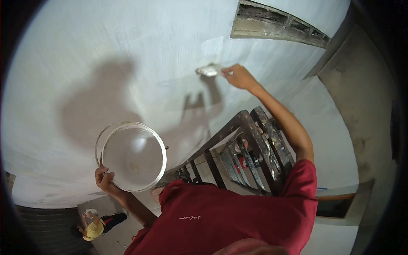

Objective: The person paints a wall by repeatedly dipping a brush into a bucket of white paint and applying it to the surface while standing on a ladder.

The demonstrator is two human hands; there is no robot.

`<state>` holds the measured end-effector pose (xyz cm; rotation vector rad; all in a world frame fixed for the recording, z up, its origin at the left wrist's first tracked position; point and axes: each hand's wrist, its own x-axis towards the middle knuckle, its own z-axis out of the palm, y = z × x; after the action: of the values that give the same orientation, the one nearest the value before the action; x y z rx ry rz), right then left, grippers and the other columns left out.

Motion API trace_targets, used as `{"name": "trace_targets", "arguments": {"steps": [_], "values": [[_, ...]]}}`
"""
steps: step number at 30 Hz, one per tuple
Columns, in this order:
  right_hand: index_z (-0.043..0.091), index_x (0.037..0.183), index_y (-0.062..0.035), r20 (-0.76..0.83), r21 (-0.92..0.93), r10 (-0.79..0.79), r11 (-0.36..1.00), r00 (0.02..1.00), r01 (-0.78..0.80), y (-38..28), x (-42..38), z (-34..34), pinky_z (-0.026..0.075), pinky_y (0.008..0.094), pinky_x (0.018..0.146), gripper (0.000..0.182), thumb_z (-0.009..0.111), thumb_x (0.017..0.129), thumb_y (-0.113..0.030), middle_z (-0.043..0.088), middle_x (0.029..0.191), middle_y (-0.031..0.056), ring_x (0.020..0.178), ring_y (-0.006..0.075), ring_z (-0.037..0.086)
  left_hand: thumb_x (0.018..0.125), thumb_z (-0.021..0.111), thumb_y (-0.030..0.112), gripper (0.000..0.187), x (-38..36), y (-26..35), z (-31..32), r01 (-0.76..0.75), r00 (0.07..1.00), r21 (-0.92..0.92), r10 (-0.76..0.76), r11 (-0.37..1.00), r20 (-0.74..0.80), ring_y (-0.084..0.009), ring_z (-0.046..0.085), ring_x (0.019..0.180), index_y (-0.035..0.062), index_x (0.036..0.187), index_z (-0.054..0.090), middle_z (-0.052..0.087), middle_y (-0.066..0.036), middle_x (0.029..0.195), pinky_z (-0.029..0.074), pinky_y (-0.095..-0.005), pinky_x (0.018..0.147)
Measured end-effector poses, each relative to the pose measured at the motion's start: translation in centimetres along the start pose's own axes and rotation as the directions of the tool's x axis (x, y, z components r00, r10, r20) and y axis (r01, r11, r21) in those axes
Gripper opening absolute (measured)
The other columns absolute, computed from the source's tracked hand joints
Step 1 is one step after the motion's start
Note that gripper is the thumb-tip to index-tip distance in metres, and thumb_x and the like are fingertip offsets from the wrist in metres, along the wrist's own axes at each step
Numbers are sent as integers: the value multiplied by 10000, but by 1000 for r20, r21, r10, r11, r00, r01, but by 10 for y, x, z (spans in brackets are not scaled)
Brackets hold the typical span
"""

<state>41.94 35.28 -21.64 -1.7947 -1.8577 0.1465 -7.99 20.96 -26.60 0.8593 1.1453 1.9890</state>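
Note:
My right hand is closed round the handle of a paintbrush. The pale bristle end lies against the light-painted wall, where streaky strokes show. At the lower left my left hand grips a white bucket at its rim, beside the thin raised handle. Looking down into the bucket, I see a pale, whitish inside with a bright reflection.
A paint-spattered ladder stands right beside my body, below my right arm. Above the brush is a rough vent opening in the wall. A person in a yellow top is on the floor far below, near a dark slatted shutter.

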Motion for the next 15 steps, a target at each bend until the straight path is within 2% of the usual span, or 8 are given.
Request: {"name": "trace_targets", "arguments": {"steps": [3, 4, 8, 9, 11, 13, 14, 15], "values": [[698, 1026, -75, -60, 32, 57, 998, 997, -55, -37, 20, -52, 509, 392, 772, 281, 604, 792, -199, 657, 912, 236, 855, 364, 653, 600, 442, 30, 147, -1, -3, -1, 26, 1000, -38, -25, 999, 17, -166, 516, 733, 9, 727, 515, 511, -84, 830, 440, -258, 719], [677, 1076, -79, -138, 9, 8, 1000, 990, -7, -42, 26, -63, 500, 360, 750, 270, 608, 846, -203, 661, 954, 228, 825, 290, 673, 575, 447, 29, 164, 1, -5, -5, 38, 999, -52, -37, 998, 18, -177, 528, 719, 0, 720, 517, 550, -114, 827, 447, -257, 714], [661, 1104, -83, -347, -13, -89, 996, 934, 90, -81, 14, -99, 495, 365, 716, 268, 591, 866, -185, 658, 928, 227, 767, 292, 668, 547, 455, 27, 193, -4, -2, 1, 34, 999, -74, -33, 997, 20, -196, 548, 737, -14, 723, 521, 599, -155, 868, 451, -259, 729], [658, 1109, -85, -407, -14, -118, 992, 906, 123, -89, 9, -100, 495, 366, 708, 268, 589, 869, -180, 658, 916, 225, 752, 295, 666, 568, 452, 32, 187, -6, -1, 1, 26, 999, -63, -25, 998, 25, -188, 543, 744, -7, 738, 520, 561, -124, 842, 450, -256, 731], [651, 1121, -88, -396, 29, -80, 995, 915, 99, -96, 3, -93, 494, 369, 695, 271, 577, 875, -173, 651, 885, 232, 738, 313, 658, 611, 444, 43, 176, -10, -2, 2, 6, 1000, -51, -5, 999, 22, -173, 534, 756, 9, 768, 517, 483, -61, 790, 447, -251, 735], [644, 1134, -92, -332, 3, -70, 997, 941, 75, -101, 5, -78, 489, 386, 659, 280, 559, 872, -143, 631, 810, 246, 699, 350, 636, 575, 448, 36, 192, -9, -2, -2, 53, 998, -59, -50, 997, 46, -194, 550, 774, -2, 751, 516, 568, -133, 872, 449, -264, 753], [641, 1144, -100, -255, -54, -122, 992, 959, 112, -103, 4, -66, 486, 408, 653, 303, 552, 855, -117, 619, 789, 255, 689, 373, 624, 557, 449, 33, 201, -12, 1, -4, 84, 995, -55, -80, 995, 60, -204, 558, 782, -8, 742, 516, 611, -170, 914, 450, -271, 762], [642, 1142, -101, -220, -46, -115, 993, 969, 107, -100, 6, -47, 485, 416, 654, 310, 551, 845, -110, 617, 782, 254, 693, 382, 620, 563, 447, 35, 196, -17, 4, -3, 87, 995, -54, -85, 995, 49, -200, 552, 777, -6, 742, 514, 607, -163, 906, 448, -270, 759]]}}
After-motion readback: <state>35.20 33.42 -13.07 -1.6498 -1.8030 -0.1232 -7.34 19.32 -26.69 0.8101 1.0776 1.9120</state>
